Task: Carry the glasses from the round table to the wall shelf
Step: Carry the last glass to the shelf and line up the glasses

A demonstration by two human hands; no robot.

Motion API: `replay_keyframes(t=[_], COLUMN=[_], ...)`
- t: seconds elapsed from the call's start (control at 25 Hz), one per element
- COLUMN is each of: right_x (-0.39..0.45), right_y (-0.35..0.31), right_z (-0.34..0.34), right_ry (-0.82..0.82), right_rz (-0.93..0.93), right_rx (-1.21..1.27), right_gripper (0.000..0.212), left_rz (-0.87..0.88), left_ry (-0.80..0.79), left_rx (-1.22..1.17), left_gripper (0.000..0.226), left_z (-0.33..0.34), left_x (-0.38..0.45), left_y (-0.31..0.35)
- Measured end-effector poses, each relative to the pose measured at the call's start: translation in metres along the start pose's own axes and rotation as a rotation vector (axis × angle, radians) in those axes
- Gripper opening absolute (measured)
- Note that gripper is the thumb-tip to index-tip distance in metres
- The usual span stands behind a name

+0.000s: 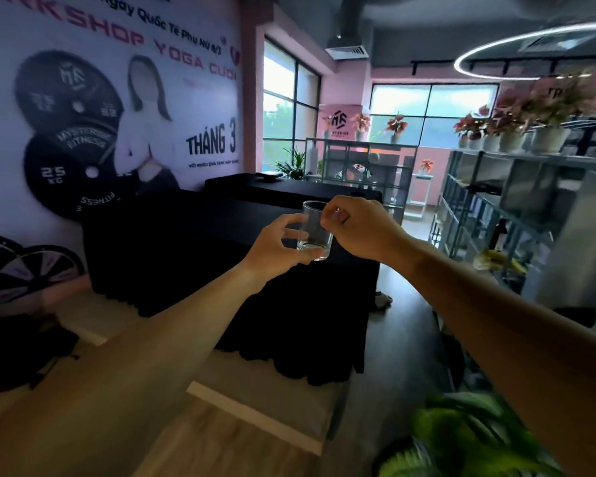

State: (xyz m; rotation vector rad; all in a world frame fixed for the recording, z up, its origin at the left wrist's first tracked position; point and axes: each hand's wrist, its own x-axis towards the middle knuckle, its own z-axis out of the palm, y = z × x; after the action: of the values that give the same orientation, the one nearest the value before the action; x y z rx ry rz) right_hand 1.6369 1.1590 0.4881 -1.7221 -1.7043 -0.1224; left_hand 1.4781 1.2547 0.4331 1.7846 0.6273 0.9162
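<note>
Both arms reach forward at chest height. The left hand (278,245) cups the base of a clear glass (315,231) held in mid-air; the right hand (356,224) pinches its rim. Its far side is hidden by fingers. The wall poster (111,108) at far left reads "YOGA", "THÁNG 3", "25 KG".

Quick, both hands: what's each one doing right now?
Left hand: closed around the glass, near its base.
Right hand: fingers pinching the same glass's rim.

Both hands (279,244) (356,228) outstretched, fingers curled
</note>
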Motion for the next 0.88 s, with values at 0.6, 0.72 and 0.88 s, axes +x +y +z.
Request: replay_keyframes(t=[0.6, 0.72, 0.88], right_x=[0.353, 0.432, 0.52], right_y=[0.021, 0.005, -0.034], right_z=[0.243, 0.296, 0.362], right_ry=[-0.134, -0.198, -0.248], right_rz=[-0.258, -0.336, -0.429], right_rx=[0.237, 0.274, 0.352], right_gripper=[0.012, 0.015, 0.012], left_rz=[-0.05, -0.068, -0.099], left_ry=[0.375, 0.479, 0.607], left_rx=[0.082, 0.097, 0.097], left_gripper=[0.071, 0.073, 0.077], left_z=[-0.237, -0.301, -0.386], left_x=[0.241, 0.283, 0.32], left_y=[-0.134, -0.157, -0.182])
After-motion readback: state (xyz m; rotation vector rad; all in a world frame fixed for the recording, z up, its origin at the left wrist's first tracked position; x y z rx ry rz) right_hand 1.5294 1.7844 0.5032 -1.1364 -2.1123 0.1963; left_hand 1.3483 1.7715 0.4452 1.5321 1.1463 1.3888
